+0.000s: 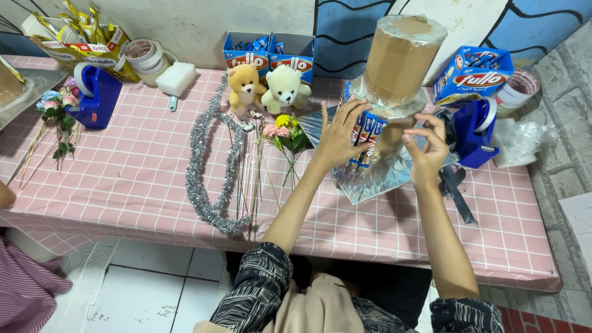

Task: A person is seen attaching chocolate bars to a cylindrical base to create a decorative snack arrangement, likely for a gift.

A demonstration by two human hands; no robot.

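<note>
Already, a few snack sticks [365,131] are pressed against the cardboard cone [398,68] by the flat, spread left hand [338,137], tape is pinched by the right hand [427,151], and most of the cone is left bare.

A pink checked table [135,179] carries silver tinsel [206,166], two teddy bears [265,89], a foil sheet [370,179] and tape dispensers [98,95].

Blue snack boxes [269,54] along wall

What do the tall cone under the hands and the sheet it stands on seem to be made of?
Cone: brown cardboard, matte, under glossy clear film, judging by the glare. Sheet: likely metallic foil or foil paper, silvery, creased and reflective. Left hand presses the snack sticks.
</note>
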